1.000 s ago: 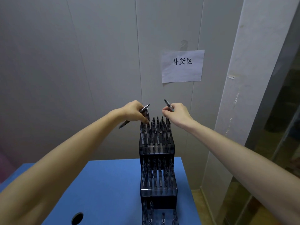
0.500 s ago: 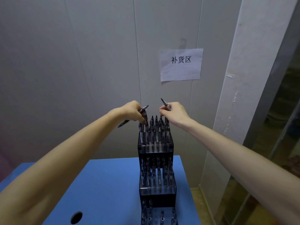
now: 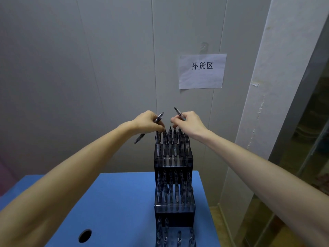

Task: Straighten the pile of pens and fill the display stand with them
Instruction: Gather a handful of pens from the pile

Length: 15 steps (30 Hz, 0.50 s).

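A dark tiered display stand point(image 3: 173, 209) stands on the blue table point(image 3: 115, 207), its top and middle tiers packed with upright pens point(image 3: 170, 141). My left hand point(image 3: 147, 122) hovers over the top tier's left side and grips a dark pen point(image 3: 158, 119) slanted up to the right, its lower end sticking out below the wrist. My right hand point(image 3: 191, 123) is over the top tier's right side, holding another pen point(image 3: 179, 114) that points up to the left. Fingertips of both hands touch the tops of the standing pens.
A round hole point(image 3: 85, 235) is cut in the table near its front left. A paper sign point(image 3: 202, 71) hangs on the grey wall behind. A white pillar point(image 3: 263, 104) and a glass panel stand to the right, past the table's right edge.
Both hands stay over the top tier with their pens. The right hand has shifted slightly left toward the middle of the row; the left hand has barely moved.
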Each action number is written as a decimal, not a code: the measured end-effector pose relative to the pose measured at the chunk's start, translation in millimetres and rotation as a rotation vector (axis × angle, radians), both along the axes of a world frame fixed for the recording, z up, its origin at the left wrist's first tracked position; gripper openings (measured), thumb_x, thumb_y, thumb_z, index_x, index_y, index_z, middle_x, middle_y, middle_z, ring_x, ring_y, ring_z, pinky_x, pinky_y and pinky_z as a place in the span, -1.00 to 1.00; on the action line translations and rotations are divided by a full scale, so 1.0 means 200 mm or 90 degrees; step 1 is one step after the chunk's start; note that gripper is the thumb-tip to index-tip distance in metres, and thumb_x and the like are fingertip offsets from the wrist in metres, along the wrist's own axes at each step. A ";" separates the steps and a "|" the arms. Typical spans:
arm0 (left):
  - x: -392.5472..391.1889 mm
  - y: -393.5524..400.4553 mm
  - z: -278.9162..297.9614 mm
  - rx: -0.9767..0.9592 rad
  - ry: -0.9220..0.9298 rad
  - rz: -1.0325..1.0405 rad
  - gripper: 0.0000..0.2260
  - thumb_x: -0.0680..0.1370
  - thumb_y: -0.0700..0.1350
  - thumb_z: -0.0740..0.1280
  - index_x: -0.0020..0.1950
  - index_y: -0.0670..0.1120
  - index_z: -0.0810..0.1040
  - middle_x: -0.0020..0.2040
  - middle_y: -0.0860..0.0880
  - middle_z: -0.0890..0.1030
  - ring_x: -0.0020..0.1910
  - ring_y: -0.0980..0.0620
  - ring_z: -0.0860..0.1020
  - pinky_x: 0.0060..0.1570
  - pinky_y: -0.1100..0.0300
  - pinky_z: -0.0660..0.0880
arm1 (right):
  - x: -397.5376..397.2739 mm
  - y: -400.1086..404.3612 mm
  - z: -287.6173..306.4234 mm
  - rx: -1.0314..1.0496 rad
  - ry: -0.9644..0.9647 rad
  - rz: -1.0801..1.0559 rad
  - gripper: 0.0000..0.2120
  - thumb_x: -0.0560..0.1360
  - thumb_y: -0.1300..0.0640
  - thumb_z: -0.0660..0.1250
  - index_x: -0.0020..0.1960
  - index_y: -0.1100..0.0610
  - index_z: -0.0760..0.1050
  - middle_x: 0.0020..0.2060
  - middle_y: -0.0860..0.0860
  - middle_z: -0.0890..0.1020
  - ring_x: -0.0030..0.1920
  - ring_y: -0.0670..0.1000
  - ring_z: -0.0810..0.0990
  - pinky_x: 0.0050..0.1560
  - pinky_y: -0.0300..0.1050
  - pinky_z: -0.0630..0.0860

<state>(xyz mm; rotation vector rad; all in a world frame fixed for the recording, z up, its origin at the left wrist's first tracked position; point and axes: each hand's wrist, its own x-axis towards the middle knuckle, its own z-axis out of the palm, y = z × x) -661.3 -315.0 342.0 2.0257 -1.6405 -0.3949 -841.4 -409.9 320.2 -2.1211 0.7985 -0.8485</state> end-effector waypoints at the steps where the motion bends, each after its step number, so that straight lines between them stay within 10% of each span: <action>1: 0.00 0.01 0.00 -0.011 0.020 0.003 -0.88 0.57 -0.07 0.45 0.01 -0.07 0.74 -0.08 -0.06 0.74 -0.20 0.04 0.58 -0.10 0.14 0.50 | -0.01 0.00 0.00 0.006 -0.013 -0.001 -0.78 0.60 0.00 0.34 -0.06 0.11 0.68 -0.18 -0.03 0.73 -0.35 -0.04 0.56 -0.25 -0.15 0.50; 10: -0.04 0.10 0.02 -0.080 0.178 0.082 -0.59 0.68 -0.04 0.02 0.11 -0.17 0.63 -0.06 -0.09 0.66 -0.27 -0.01 0.46 -0.23 0.11 0.39 | -0.07 0.01 0.05 0.041 -0.083 -0.012 -0.75 0.58 -0.13 0.34 0.09 0.02 0.45 -0.09 -0.06 0.71 -0.10 -0.04 0.57 0.07 0.09 0.56; 15: -0.08 0.15 0.01 -0.180 0.067 0.056 -0.69 0.73 -0.04 0.11 0.14 -0.16 0.60 -0.06 -0.03 0.63 -0.20 -0.01 0.54 -0.09 0.06 0.51 | -0.13 0.08 0.08 -0.016 -0.125 -0.013 -0.77 0.71 -0.01 0.15 0.01 0.08 0.48 -0.09 0.01 0.69 -0.38 -0.08 0.53 -0.26 -0.12 0.54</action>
